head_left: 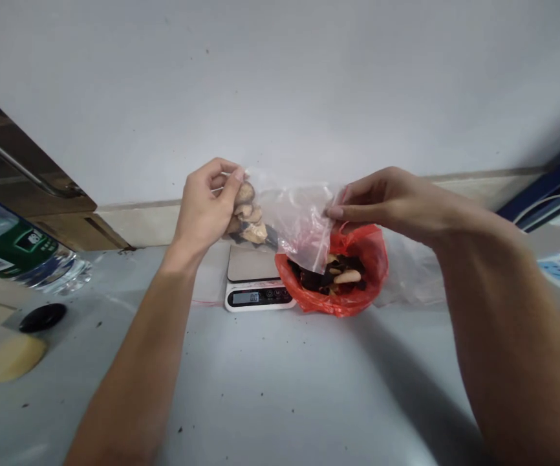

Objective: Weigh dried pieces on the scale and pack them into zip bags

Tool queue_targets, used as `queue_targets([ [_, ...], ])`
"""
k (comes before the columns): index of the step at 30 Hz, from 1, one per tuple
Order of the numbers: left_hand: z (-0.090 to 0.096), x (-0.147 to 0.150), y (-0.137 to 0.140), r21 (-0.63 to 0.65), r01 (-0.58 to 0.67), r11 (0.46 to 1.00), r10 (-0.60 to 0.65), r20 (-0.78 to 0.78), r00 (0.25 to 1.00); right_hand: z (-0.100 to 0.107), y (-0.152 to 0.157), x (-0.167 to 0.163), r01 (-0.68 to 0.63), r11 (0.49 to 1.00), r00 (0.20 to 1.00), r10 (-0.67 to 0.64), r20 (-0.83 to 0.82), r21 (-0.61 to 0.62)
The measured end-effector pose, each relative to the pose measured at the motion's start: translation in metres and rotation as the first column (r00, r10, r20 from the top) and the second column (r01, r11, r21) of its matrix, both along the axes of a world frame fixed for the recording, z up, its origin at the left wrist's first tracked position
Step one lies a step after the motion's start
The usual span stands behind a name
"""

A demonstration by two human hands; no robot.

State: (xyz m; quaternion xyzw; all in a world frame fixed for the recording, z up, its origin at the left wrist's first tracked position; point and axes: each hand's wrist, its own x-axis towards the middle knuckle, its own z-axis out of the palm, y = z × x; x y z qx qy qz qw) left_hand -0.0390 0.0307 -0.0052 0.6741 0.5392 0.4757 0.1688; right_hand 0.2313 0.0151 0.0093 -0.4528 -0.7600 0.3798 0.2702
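A clear zip bag (294, 210) is stretched between my two hands above the scale and the red bag. Dried mushroom pieces (249, 220) lie in its left end. My left hand (209, 204) pinches the bag's left corner between thumb and fingers. At the other end, my right hand (381, 197) grips the bag's edge. Below it, a red plastic bag (335, 305) stands with its mouth wide, holding dark and tan dried pieces (345, 277). Beside that bag is a small kitchen scale (259, 298), its display reading 0.0 and its plate partly hidden.
A large water bottle (22, 243) lies at the left, near a black round lid (43, 318). More clear plastic bags (413, 275) rest right of the red bag. Behind is a white wall (280, 84). Dark crumbs dot the grey tabletop (260, 388).
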Motion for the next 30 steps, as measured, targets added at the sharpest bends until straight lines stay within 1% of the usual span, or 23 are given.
queue_targets([
  [1, -0.001, -0.002, 0.000, -0.013, -0.042, 0.999, 0.041, -0.043, 0.998, -0.002, 0.001, -0.003, -0.015, 1.000, 1.000, 0.014, -0.015, -0.019],
  [3, -0.001, -0.003, -0.002, 0.040, -0.131, 0.991, 0.136, -0.150, 0.979, -0.007, 0.002, -0.010, -0.026, 0.999, 1.000, 0.026, -0.018, -0.037],
  [4, -0.001, -0.002, -0.003, 0.075, -0.140, 0.987, 0.153, -0.197, 0.969, -0.010, 0.003, -0.014, -0.030, 0.998, 1.000, 0.029, -0.011, -0.047],
  [5, 0.000, 0.000, -0.006, 0.078, -0.106, 0.991, 0.121, -0.233, 0.965, -0.013, 0.004, -0.018, -0.032, 0.998, 0.999, 0.031, -0.006, -0.058],
  [6, 0.002, 0.002, -0.008, 0.035, -0.029, 0.999, 0.037, -0.257, 0.966, -0.016, 0.006, -0.022, -0.033, 0.997, 0.999, 0.033, -0.009, -0.074],
  [7, 0.003, 0.005, -0.011, -0.055, 0.080, 0.995, -0.092, -0.267, 0.959, -0.019, 0.007, -0.025, -0.035, 0.995, 0.999, 0.033, -0.018, -0.095],
  [8, 0.005, 0.007, -0.014, -0.170, 0.199, 0.965, -0.238, -0.258, 0.936, -0.022, 0.008, -0.029, -0.036, 0.992, 0.999, 0.032, -0.036, -0.120],
  [9, 0.006, 0.010, -0.016, -0.277, 0.300, 0.913, -0.368, -0.236, 0.900, -0.025, 0.009, -0.032, -0.035, 0.989, 0.998, 0.027, -0.063, -0.142],
  [10, 0.006, 0.012, -0.018, -0.357, 0.370, 0.858, -0.460, -0.213, 0.862, -0.027, 0.010, -0.035, -0.035, 0.987, 0.996, 0.020, -0.092, -0.160],
  [11, 0.006, 0.014, -0.019, -0.406, 0.411, 0.816, -0.517, -0.195, 0.834, -0.030, 0.011, -0.037, -0.035, 0.985, 0.993, 0.015, -0.119, -0.171],
  [12, 0.006, 0.015, -0.019, -0.433, 0.433, 0.791, -0.546, -0.179, 0.818, -0.031, 0.011, -0.040, -0.039, 0.984, 0.990, 0.015, -0.140, -0.176],
  [14, 0.004, 0.015, -0.019, -0.459, 0.447, 0.768, -0.561, -0.145, 0.815, -0.033, 0.011, -0.043, -0.055, 0.983, 0.985, 0.024, -0.172, -0.175],
  [16, 0.002, 0.015, -0.017, -0.478, 0.441, 0.760, -0.551, -0.115, 0.826, -0.033, 0.009, -0.046, -0.076, 0.983, 0.982, 0.045, -0.186, -0.168],
  [18, 0.001, 0.013, -0.016, -0.487, 0.411, 0.771, -0.524, -0.117, 0.844, -0.030, 0.006, -0.046, -0.092, 0.984, 0.984, 0.066, -0.164, -0.154],
  [19, 0.002, 0.012, -0.016, -0.483, 0.385, 0.786, -0.500, -0.132, 0.856, -0.029, 0.005, -0.045, -0.089, 0.985, 0.989, 0.069, -0.133, -0.149],
  [21, 0.006, 0.010, -0.016, -0.450, 0.304, 0.840, -0.409, -0.157, 0.899, -0.024, 0.002, -0.044, -0.014, 0.989, 0.999, 0.010, -0.030, -0.146],
  [23, 0.009, 0.009, -0.017, -0.386, 0.196, 0.901, -0.270, -0.147, 0.952, -0.020, 0.000, -0.044, 0.167, 0.982, 0.985, -0.163, 0.060, -0.083],
  [25, 0.011, 0.011, -0.019, -0.322, 0.097, 0.942, -0.141, -0.115, 0.983, -0.017, -0.003, -0.048, 0.343, 0.937, 0.937, -0.346, 0.048, 0.062],
  [26, 0.012, 0.014, -0.021, -0.296, 0.067, 0.953, -0.103, -0.105, 0.989, -0.016, -0.005, -0.052, 0.387, 0.911, 0.919, -0.393, 0.019, 0.146],
  [27, 0.011, 0.017, -0.023, -0.272, 0.056, 0.961, -0.087, -0.102, 0.991, -0.015, -0.008, -0.056, 0.396, 0.893, 0.914, -0.406, 0.004, 0.214],
  [28, 0.011, 0.022, -0.026, -0.246, 0.059, 0.967, -0.086, -0.101, 0.991, -0.015, -0.010, -0.060, 0.378, 0.889, 0.919, -0.394, 0.014, 0.257],
  [29, 0.010, 0.026, -0.028, -0.214, 0.076, 0.974, -0.099, -0.100, 0.990, -0.015, -0.013, -0.065, 0.340, 0.902, 0.929, -0.366, 0.055, 0.266],
  [30, 0.009, 0.031, -0.031, -0.175, 0.105, 0.979, -0.123, -0.099, 0.987, -0.015, -0.015, -0.068, 0.298, 0.924, 0.936, -0.332, 0.115, 0.241],
])
